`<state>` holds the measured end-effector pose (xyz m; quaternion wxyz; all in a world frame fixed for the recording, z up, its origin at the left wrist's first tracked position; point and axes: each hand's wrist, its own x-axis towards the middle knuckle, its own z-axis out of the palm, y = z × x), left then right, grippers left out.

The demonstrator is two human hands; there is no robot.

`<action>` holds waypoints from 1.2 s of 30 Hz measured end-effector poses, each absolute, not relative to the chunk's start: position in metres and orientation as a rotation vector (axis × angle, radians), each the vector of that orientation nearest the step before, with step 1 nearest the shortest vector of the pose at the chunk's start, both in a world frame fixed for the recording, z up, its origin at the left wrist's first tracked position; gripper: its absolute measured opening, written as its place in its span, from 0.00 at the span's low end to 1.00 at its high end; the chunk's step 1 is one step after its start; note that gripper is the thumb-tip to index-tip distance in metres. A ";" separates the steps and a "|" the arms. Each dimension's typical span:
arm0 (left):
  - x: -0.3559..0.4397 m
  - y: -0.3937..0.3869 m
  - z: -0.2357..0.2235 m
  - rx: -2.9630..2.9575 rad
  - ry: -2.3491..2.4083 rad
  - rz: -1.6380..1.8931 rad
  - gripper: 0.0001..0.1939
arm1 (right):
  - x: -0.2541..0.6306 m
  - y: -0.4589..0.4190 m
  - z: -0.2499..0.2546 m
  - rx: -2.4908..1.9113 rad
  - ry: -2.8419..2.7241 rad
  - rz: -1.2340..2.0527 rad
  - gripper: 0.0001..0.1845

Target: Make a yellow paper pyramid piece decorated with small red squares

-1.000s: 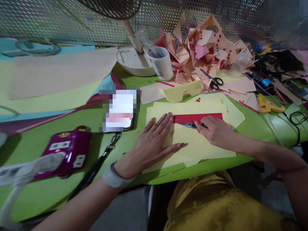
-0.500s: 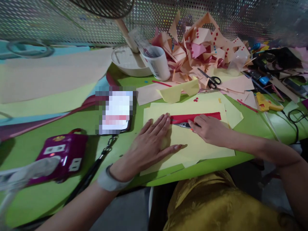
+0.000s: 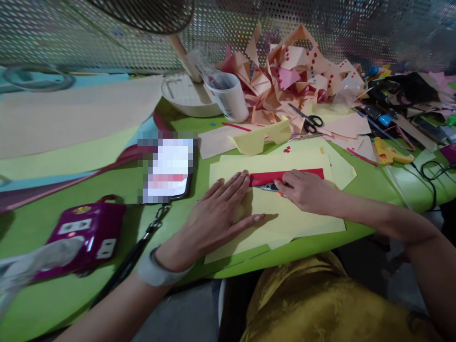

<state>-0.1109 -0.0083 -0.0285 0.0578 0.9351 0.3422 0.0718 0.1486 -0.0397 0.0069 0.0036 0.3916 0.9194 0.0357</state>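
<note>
Far out to the left of my left hand, a purple socket box (image 3: 101, 223) is sitting with a white plug in it, likely parked there to be out of the way. Nearer that hand a phone (image 3: 169, 164) is lying screen up, perhaps so I can glance at it. My left hand (image 3: 217, 211) is lying flat, fingers reaching forward and thumb spread wide, its fingertips at the near end of a red strip (image 3: 265, 178); I judge it is pinning strip and yellow sheets (image 3: 285, 218) against slipping. The strip is stretching from those fingertips to just beyond my right hand (image 3: 301, 190), which is curling over and pinching a slim pointed tool (image 3: 268, 187), probably low for control, with the tip pointing toward my left hand along the strip's lower edge. Past my right hand, black-handled scissors (image 3: 308, 119) and a yellow glue gun (image 3: 386, 154) are resting, seemingly within reach.

As for what is hidden: blocky blurring is masking the phone's screen, my left fingertips may be covering the strip's end, and my right fingers are covering the tool's grip, so I cannot tell whether it is a knife or snips, or whether its point is touching the strip.
</note>
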 end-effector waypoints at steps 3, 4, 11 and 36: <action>-0.111 -0.007 -0.025 2.816 1.034 0.210 0.46 | 0.148 -0.039 0.007 1.234 2.875 0.103 0.19; -0.112 -0.007 -0.024 2.818 1.032 0.206 0.45 | 0.148 -0.039 0.007 1.227 2.877 0.095 0.19; -0.112 -0.004 -0.024 2.806 1.031 0.213 0.44 | 0.153 -0.035 0.005 1.175 2.927 0.032 0.19; -0.111 0.001 -0.013 2.670 1.156 0.572 0.23 | 0.252 -0.061 0.023 1.840 2.812 -0.020 0.21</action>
